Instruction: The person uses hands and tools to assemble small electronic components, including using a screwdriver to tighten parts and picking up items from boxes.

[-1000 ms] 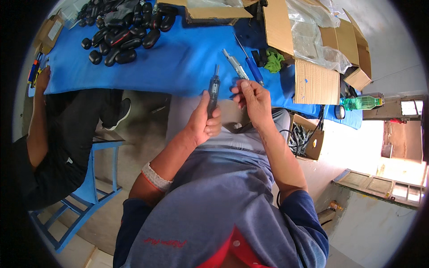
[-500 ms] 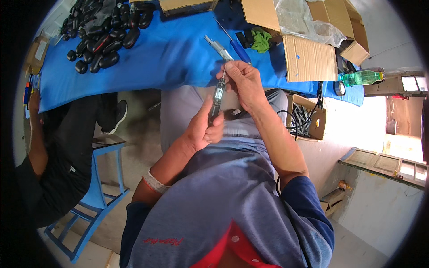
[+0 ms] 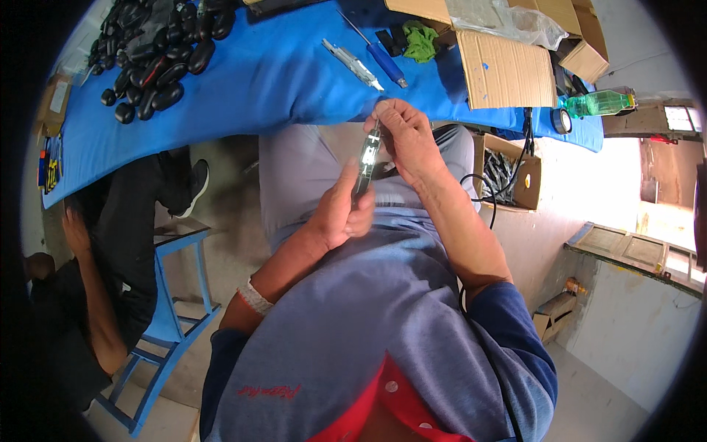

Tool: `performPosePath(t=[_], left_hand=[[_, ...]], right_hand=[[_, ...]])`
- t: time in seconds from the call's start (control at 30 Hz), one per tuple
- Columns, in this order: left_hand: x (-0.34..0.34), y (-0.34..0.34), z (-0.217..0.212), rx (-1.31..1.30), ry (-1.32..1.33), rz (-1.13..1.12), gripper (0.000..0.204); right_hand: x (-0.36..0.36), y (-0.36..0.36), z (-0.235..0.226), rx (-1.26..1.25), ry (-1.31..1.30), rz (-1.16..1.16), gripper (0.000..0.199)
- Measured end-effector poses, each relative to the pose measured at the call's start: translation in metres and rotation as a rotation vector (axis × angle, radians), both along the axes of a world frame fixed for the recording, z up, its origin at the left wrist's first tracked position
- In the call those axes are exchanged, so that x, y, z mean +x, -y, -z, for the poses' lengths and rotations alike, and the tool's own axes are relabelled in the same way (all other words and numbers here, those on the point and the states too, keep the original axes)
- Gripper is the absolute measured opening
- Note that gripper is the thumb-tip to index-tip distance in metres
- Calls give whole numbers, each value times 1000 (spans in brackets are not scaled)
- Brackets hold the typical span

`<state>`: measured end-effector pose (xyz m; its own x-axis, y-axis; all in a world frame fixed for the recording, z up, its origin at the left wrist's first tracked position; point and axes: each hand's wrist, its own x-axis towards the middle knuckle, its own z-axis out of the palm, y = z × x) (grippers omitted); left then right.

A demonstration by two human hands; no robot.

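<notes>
Hands grip slim tool above lap

Fingers of the left hand (image 3: 345, 210) are wrapped tight around the lower end of a narrow dark tool (image 3: 367, 158), while the right hand (image 3: 405, 140) pinches its upper end. It stands nearly upright over the person's lap, just short of a blue table (image 3: 258, 81). Beyond lie a blue-handled screwdriver (image 3: 387, 62), black casings (image 3: 158, 48) and a cardboard box (image 3: 504, 70).

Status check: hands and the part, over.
Left hand grips slim part low. Right hand pinches its top. Held above lap, off blue table. Nothing in the way.
</notes>
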<state>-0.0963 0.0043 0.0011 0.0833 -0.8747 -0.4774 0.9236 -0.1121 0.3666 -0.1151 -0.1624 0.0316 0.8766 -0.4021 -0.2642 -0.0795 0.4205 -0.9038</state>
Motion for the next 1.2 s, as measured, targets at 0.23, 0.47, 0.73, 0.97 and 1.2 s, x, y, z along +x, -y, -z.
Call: performPosePath(t=[0.23,0.47,0.73,0.97,1.2], left_hand=[[-9,2,1,11,18,7,64],[-11,3,0,15,56,16,64],[-11,4,1,28,-5,54,64],[-10,1,8,-13,-31,57,65],[-11,5,4,50,32,25,64]], right_hand=[[-12,2,4,47,-42,-13,18],[-24,-2,8,-105,20,26,21],[-27,2,17,-66,35,8,19],[-31,3,18,-71,64,-42,18],[-37,1,23,-6,28,23,22]])
